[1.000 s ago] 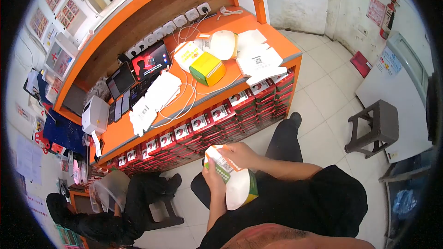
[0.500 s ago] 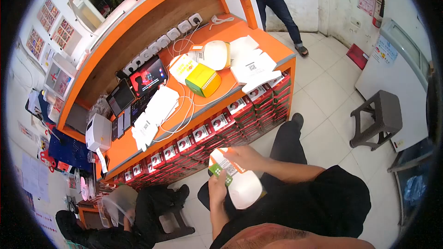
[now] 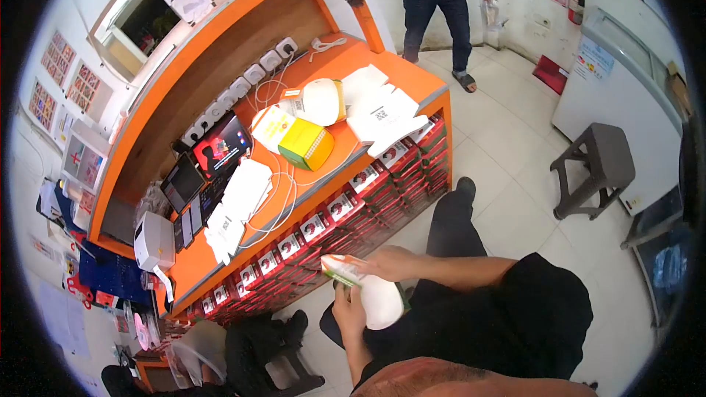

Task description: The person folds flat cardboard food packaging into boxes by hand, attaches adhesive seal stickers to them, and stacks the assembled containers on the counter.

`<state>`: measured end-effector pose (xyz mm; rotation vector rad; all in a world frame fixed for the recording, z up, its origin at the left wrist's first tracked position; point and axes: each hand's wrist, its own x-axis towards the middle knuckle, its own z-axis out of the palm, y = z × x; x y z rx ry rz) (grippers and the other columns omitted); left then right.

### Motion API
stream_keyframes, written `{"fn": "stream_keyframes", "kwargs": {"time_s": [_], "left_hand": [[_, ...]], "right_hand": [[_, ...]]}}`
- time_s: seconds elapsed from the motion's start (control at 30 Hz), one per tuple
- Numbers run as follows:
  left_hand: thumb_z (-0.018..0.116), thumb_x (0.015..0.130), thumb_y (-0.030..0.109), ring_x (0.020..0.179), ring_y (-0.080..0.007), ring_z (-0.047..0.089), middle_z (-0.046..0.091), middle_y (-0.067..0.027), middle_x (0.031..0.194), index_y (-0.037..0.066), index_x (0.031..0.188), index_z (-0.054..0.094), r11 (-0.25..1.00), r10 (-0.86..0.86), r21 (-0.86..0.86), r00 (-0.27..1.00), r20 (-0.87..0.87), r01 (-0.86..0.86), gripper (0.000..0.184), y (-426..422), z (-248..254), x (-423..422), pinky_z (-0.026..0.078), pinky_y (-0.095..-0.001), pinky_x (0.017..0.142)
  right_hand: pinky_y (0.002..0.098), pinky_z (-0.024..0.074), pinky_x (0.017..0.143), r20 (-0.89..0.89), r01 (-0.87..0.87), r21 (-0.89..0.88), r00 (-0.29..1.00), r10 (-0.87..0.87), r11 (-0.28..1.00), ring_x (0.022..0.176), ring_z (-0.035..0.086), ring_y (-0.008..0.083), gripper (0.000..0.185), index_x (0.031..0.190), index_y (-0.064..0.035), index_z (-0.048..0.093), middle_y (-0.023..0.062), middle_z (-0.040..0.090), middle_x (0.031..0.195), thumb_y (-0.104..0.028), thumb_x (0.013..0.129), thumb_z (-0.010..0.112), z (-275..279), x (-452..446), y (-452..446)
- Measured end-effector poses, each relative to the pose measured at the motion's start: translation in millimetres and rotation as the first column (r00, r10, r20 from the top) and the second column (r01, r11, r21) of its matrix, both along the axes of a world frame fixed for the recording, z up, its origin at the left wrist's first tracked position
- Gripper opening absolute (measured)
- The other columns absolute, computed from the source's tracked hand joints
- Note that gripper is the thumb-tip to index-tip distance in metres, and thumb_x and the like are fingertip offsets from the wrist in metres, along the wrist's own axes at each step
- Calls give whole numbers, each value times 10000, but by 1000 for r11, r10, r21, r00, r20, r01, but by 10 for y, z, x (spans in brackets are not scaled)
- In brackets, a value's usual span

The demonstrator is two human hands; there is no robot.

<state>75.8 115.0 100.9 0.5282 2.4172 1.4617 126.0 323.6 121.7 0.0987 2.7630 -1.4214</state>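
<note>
From where I stand, I see a seated person holding a white paper carton with green and orange printing (image 3: 381,302) low over the lap, between both bare hands. The left hand (image 3: 349,309) grasps its near edge, with the thumb up against the green border. The right hand (image 3: 390,263) comes across from the other side, palm down, fingers lying over the orange-printed end; its fingertips are hidden, so I cannot tell whether they pinch or only press. The carton's rounded white side bulges toward the lap, just below the right hand.

I judge the step in hand to be the shaping of that printed end, part-way along; whether any tab is locked, I cannot tell. The next move, to my eye, calls for the left hand to brace the wall while the right fingers work the edge squarely, without crushing the thin-looking card.

Beyond the grip, up on the orange counter (image 3: 419,79), stand a yellow, green and white paper box (image 3: 307,148) and, just behind it, a rounded white paper box (image 3: 323,101). Flat white card pieces with a printed black square (image 3: 382,119) lie to their right. Nearer the hands, under the counter's edge, are stacked red boxes (image 3: 342,207).
</note>
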Motion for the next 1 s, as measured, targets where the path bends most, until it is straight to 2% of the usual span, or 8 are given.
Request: {"fn": "stream_keyframes", "kwargs": {"time_s": [0.17, 0.3, 0.37, 0.4, 0.6, 0.73, 0.83, 1.0], "left_hand": [[457, 1072, 264, 1082, -474, 658, 704, -296, 1075, -91, 1287, 598, 962, -271, -132, 898, -347, 240, 439, 100, 98, 48, 490, -481, 965], [369, 1099, 324, 1116, -455, 637, 682, -296, 1151, -100, 1266, 592, 905, -347, -219, 930, 117, 365, 507, 104, 46, 75, 466, -480, 977], [390, 1095, 331, 1058, -389, 649, 698, -260, 1113, -110, 1211, 618, 967, -245, 112, 960, 137, 230, 509, 178, 10, 195, 474, -464, 949], [401, 1093, 334, 1028, -356, 655, 706, -242, 1094, -115, 1183, 631, 951, -190, 277, 969, 159, 141, 512, 196, -24, 247, 478, -456, 935], [499, 1042, 237, 871, -227, 659, 727, -190, 917, -163, 1046, 662, 998, -20, -61, 994, 104, 26, 432, -31, -33, 95, 500, -401, 817], [514, 1026, 228, 909, -207, 650, 730, -165, 1006, -158, 1063, 660, 975, -33, 219, 973, 227, -18, 414, -225, -73, 75, 491, -366, 824], [519, 1032, 247, 946, -195, 642, 721, -147, 1044, -145, 1098, 662, 961, -28, 274, 972, 235, -38, 422, -229, -33, 47, 487, -348, 848], [636, 959, 157, 1033, -201, 634, 676, -136, 1159, -92, 1267, 573, 930, 34, 341, 957, 288, -135, 401, -121, -162, -127, 495, -352, 921]], "right_hand": [[555, 547, 792, -102, 43, 122, 994, -31, 992, 906, 689, 478, 417, 1094, -30, 691, 255, 711, 924, -398, 1040, 503, -61, -3, -62], [507, 495, 991, -124, -184, 160, 971, 205, 970, 1204, 587, 441, 565, 1486, -18, 419, 247, 572, 1358, -345, 1031, 492, -126, 40, -188], [477, 455, 1084, -68, -260, 156, 960, 273, 953, 1325, 513, 434, 635, 1559, -4, 322, 253, 448, 1526, -318, 1030, 483, -87, 48, -139], [470, 448, 1094, -85, -302, 153, 945, 317, 941, 1327, 512, 432, 641, 1560, -5, 322, 259, 450, 1522, -297, 1017, 497, -58, 53, -94], [449, 449, 1078, -166, -382, -34, 913, 372, 924, 1243, 555, 420, 606, 1462, 22, 463, 259, 570, 1351, -153, 893, 578, -138, 50, 4], [443, 484, 991, -417, 16, -49, 908, -35, 999, 1139, 618, 345, 503, 1358, -31, 582, 207, 647, 1198, -157, 880, 675, -297, 44, 58], [404, 540, 869, -19, -308, -357, 946, 323, 882, 983, 683, 267, 463, 1336, -4, 589, 182, 706, 1064, -183, 924, 697, 20, 47, 298], [260, 543, 711, 98, -79, -735, 970, 222, 673, 887, 685, 110, 425, 1381, 20, 550, 119, 734, 1050, -39, 968, 630, 199, 89, 259]]}}
